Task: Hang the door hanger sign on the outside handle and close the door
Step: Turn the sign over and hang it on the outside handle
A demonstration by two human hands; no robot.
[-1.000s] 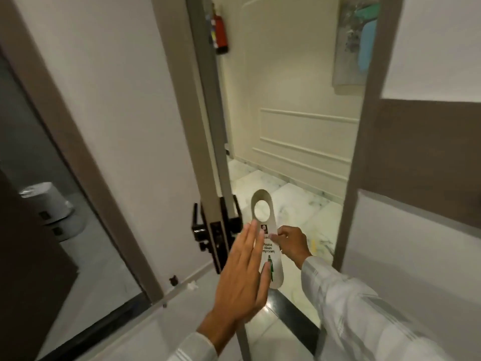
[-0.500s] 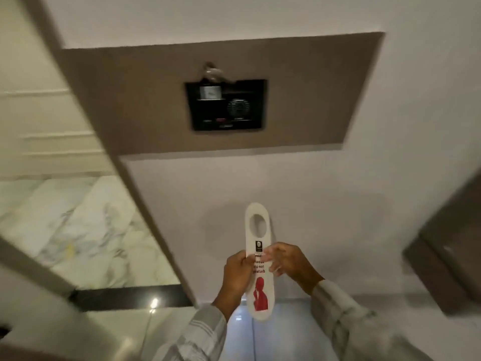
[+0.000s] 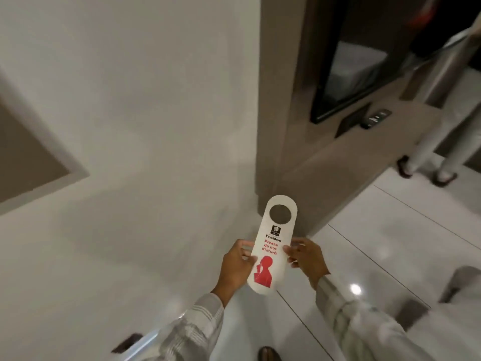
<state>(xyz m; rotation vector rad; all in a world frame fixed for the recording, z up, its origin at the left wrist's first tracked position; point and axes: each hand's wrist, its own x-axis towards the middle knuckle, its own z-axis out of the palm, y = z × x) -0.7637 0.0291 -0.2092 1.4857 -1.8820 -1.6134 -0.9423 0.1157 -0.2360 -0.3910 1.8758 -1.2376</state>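
I hold the sign (image 3: 270,246) in front of me with both hands, its long axis upright and slightly tilted, the red "do not disturb" face toward me and the round hole at the top. My left hand (image 3: 238,267) grips its left edge with thumb over the front, and my right hand (image 3: 305,259) pinches the right edge at about the same height, so both grips are clenched on the card's middle. I judge it a thin, light, stiff card, likely smooth and easy to bend or crease if I squeeze hard; the middle edges are a good hold, since that leaves the hole free to slip over a handle. Below is glossy floor (image 3: 390,256), and the toe of a shoe (image 3: 269,355) shows at the bottom edge. To my left rises a plain pale wall (image 3: 130,126), close by; ahead stands a brown corner post (image 3: 281,126). No door handle is in view, so I reckon I must turn to find it. Farther right a dark-framed mirror (image 3: 351,74) and a small switch panel (image 3: 376,118) sit on brown panelling, and someone's legs (image 3: 437,152) stand beyond, well apart from me.
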